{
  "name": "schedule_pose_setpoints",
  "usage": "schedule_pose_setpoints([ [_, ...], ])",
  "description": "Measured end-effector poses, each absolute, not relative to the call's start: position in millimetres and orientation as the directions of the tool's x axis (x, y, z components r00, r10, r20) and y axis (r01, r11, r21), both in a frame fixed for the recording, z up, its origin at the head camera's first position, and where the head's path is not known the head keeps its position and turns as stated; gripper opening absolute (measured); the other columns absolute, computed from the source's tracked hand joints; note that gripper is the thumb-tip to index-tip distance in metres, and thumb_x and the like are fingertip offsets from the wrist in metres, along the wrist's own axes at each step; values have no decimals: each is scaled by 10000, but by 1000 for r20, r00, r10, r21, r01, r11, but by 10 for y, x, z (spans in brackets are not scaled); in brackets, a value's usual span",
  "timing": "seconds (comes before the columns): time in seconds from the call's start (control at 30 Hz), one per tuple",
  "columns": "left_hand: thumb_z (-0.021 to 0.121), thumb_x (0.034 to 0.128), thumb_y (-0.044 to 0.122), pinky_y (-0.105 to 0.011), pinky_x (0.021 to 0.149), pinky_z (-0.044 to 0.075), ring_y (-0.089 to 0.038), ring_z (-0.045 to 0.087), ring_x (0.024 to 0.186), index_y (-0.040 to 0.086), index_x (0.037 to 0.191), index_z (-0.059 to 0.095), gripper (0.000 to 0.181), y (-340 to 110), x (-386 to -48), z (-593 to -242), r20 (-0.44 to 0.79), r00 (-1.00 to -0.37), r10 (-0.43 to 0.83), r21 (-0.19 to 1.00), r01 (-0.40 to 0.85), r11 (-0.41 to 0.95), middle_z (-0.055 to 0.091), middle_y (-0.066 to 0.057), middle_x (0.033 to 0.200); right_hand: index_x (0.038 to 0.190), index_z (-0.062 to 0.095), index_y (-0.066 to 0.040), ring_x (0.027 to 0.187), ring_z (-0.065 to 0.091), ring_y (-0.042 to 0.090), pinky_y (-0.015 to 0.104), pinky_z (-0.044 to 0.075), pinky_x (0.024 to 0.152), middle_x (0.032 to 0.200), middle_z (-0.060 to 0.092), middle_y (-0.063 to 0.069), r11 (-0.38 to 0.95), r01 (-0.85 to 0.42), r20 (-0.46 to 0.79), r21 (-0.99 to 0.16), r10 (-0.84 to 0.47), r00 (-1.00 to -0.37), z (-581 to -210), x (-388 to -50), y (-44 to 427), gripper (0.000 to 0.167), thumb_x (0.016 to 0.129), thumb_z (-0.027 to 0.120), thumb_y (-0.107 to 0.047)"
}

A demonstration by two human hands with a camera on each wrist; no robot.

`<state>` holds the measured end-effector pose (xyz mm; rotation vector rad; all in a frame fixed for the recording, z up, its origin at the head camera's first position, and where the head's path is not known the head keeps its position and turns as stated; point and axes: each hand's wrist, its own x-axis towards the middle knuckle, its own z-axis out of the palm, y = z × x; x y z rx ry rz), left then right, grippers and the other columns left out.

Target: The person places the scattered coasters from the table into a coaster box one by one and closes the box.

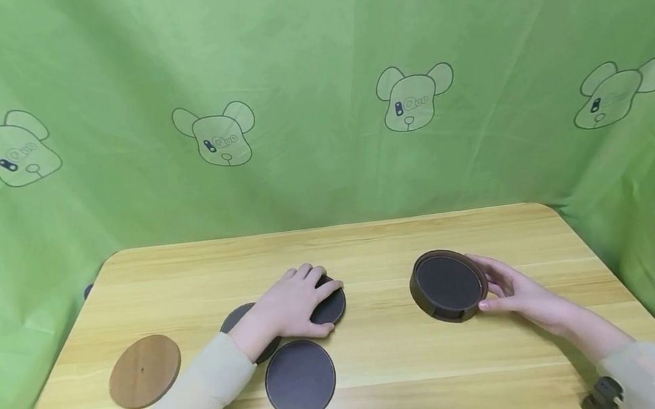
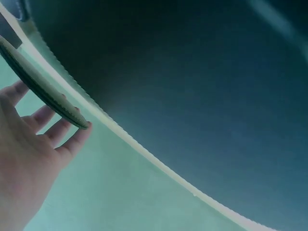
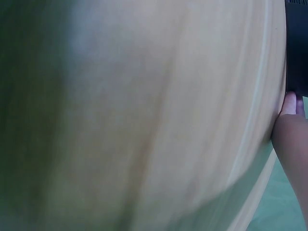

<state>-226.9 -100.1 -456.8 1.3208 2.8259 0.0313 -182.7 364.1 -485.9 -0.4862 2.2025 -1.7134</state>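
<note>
My left hand (image 1: 298, 303) (image 2: 29, 154) holds a dark round disc (image 1: 330, 305) (image 2: 43, 89) by its edge, fingers spread over the far side and thumb at the near side. In the left wrist view that disc looks tilted. Under the left wrist lies a second dark disc (image 1: 234, 318), partly hidden, and a third (image 1: 301, 379) lies flat just nearer. To the right, my right hand (image 1: 523, 296) (image 3: 293, 132) grips the side of a dark brown round holder (image 1: 430, 304) (image 3: 297, 53), thumb in front, fingers behind. A dark disc (image 1: 449, 283) sits inside it.
A brown wooden-looking disc (image 1: 144, 371) lies at the left of the light wood table (image 1: 387, 388). Green cloth (image 1: 325, 184) with printed animal heads hangs behind and at both sides. A small black object (image 1: 602, 396) is beside the right sleeve.
</note>
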Motion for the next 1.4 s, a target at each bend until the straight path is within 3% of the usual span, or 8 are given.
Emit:
schedule_pose_setpoints([
  [1.4, 641, 882, 637, -436, 1118, 445, -243, 487, 1347, 294, 1595, 453, 813, -357, -2347, -4360, 49, -504, 862, -118, 855, 506, 516, -38, 1503, 1669, 154, 43, 1318, 524, -136, 61, 391, 1069, 1511, 439, -284, 228, -72, -37, -971, -439, -898, -4853, -1819, 3645, 878, 959, 669, 71],
])
